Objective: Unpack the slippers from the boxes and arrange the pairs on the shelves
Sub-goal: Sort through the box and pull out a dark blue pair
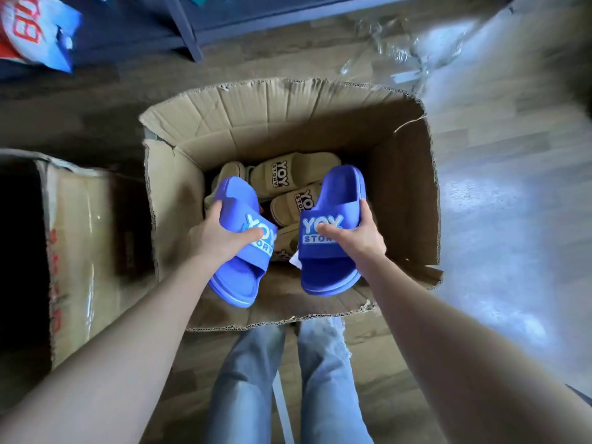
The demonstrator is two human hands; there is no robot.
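While the left hand [221, 233] grips one blue slipper [238, 248] and the right hand [355, 233] grips its mate [330, 245], both hang over the open box [288, 123]. Tan slippers [288, 174] remain inside at twelve o'clock. Shelving [185, 27] waits beyond, so much unpacking seems left.

The left hand [221, 235] gripped one blue slipper [238, 267] and the right hand [358, 233] gripped the other blue slipper [330, 251] above an open cardboard box [407, 193]. Tan slippers [288, 177] lay inside. A second box [83, 251] stood to the left.
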